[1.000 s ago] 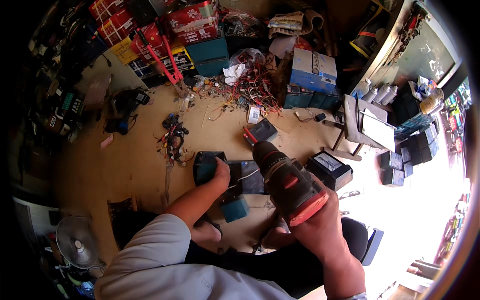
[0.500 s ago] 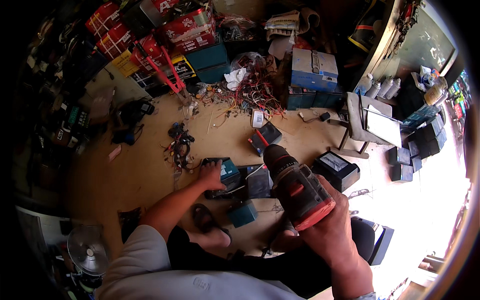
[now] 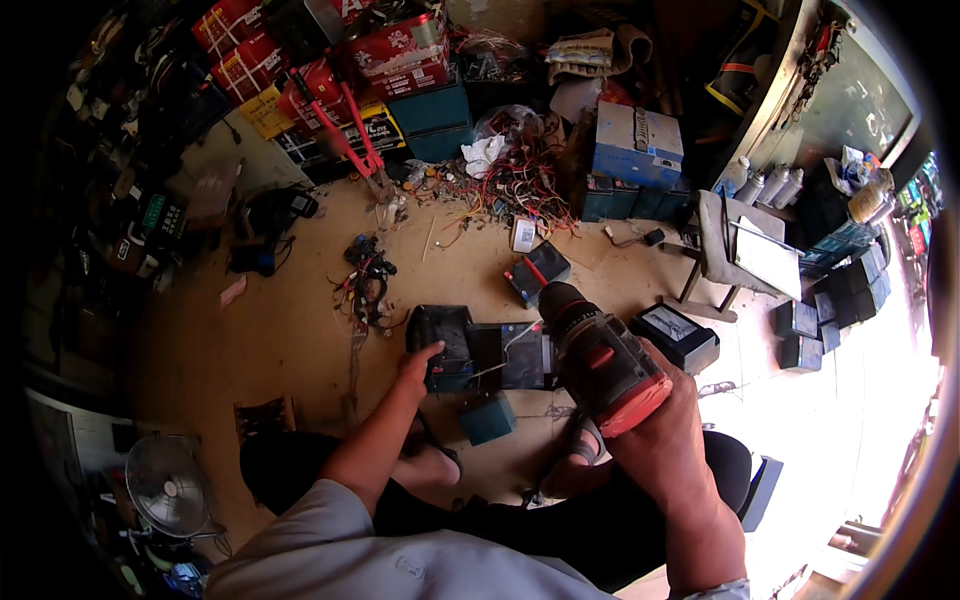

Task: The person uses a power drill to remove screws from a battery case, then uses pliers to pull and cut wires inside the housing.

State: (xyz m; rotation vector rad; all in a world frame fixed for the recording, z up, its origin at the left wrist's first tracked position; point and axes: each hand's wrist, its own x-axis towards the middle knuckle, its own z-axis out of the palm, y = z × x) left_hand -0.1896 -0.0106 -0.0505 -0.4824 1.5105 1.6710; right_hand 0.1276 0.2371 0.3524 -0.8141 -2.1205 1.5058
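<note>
My right hand (image 3: 655,420) is wrapped round the grip of a red and black cordless drill (image 3: 605,365), which points up and away. A thin red piece shows at its front, over a small battery (image 3: 540,272); I cannot tell whether it is a bit. My left hand (image 3: 415,368) grips the left side of a dark box-shaped battery (image 3: 442,335), thumb over its top and other fingers mostly hidden. Right beside that stands another dark battery (image 3: 522,355) with a pale cable (image 3: 520,338) across it. Nearer my feet lies a teal block (image 3: 488,418).
A black battery (image 3: 675,335) sits right of the drill, before a low stool (image 3: 725,245). Tangled wires (image 3: 368,285) lie on the floor at left. Red bolt cutters (image 3: 350,130) lean by red boxes (image 3: 400,55) at the back. A fan (image 3: 170,488) stands at lower left.
The battery under my left hand has turned, its teal face giving way to a black one. My left hand has slid from its top to its near left side. The drill stays in my right hand.
</note>
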